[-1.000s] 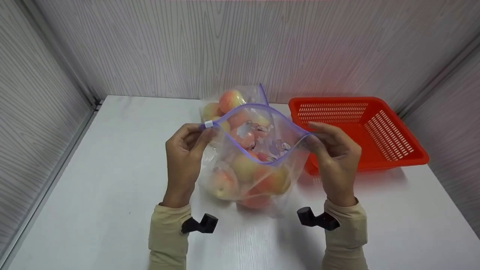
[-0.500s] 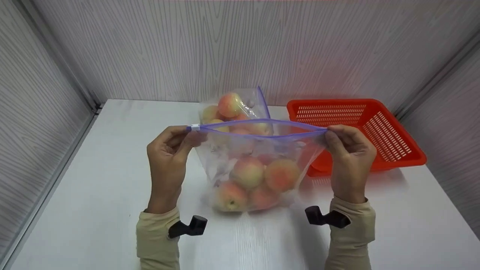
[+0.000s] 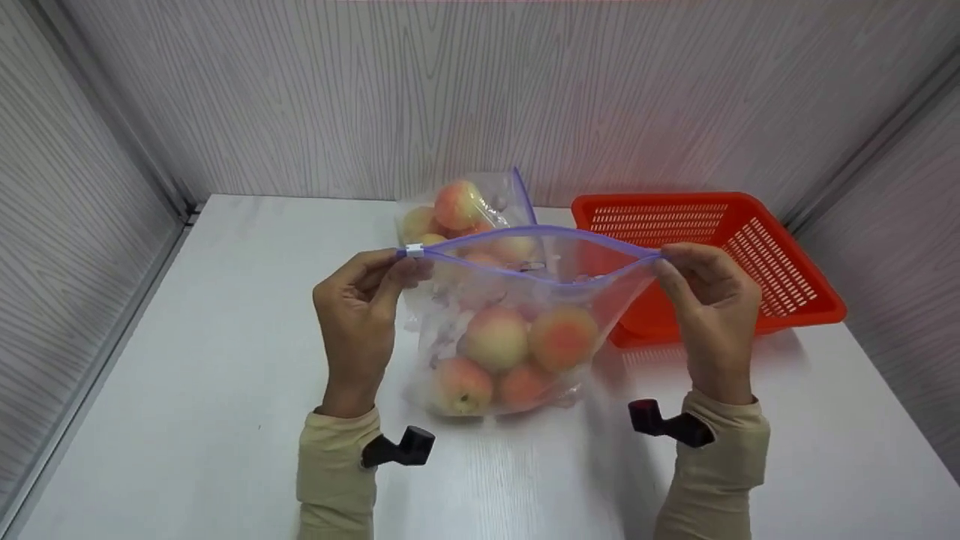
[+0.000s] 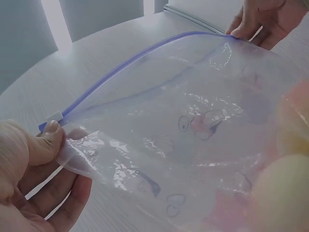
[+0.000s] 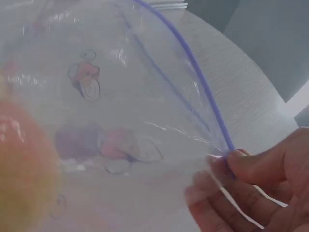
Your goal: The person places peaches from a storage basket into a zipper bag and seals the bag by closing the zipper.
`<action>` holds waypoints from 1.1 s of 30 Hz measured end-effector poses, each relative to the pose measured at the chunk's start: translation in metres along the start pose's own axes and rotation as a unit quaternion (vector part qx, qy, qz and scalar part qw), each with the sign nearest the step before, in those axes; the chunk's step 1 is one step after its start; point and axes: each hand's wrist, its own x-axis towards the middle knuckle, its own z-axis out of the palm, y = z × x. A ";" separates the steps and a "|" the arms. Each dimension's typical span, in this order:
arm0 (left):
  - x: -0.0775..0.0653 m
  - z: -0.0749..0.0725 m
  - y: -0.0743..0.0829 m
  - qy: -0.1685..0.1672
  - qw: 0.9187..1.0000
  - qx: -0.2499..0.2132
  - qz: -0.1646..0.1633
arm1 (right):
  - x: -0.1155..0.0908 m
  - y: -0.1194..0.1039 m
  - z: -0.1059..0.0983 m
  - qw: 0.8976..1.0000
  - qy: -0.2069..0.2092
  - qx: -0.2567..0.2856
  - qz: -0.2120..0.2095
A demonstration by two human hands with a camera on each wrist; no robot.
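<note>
A clear slider zip bag with a purple zip edge and printed cartoon figures holds several red-and-yellow peach-like fruits. My left hand pinches the bag's left top corner by the white slider. At the opposite corner, my right hand pinches the zip edge between thumb and fingers. Between the hands the mouth of the bag gapes in a narrow lens shape. In the left wrist view, the left thumb presses just below the slider. The right wrist view has the purple edge running to the right thumb.
Behind the held bag lies a second zip bag of similar fruits, partly hidden. A red slotted plastic basket stands at the right on the white table. Grey wood-grain panels border the table at the back and sides.
Both hands have spread apart, pulling the zip edge straighter and narrowing the wide mouth. Since half a second ago the left hand has come slightly rightward and the mouth has widened a little.
</note>
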 end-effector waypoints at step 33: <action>-0.008 0.029 -0.008 -0.016 0.994 0.077 0.075 | 0.026 -0.033 0.146 0.857 -0.367 -0.294 -0.213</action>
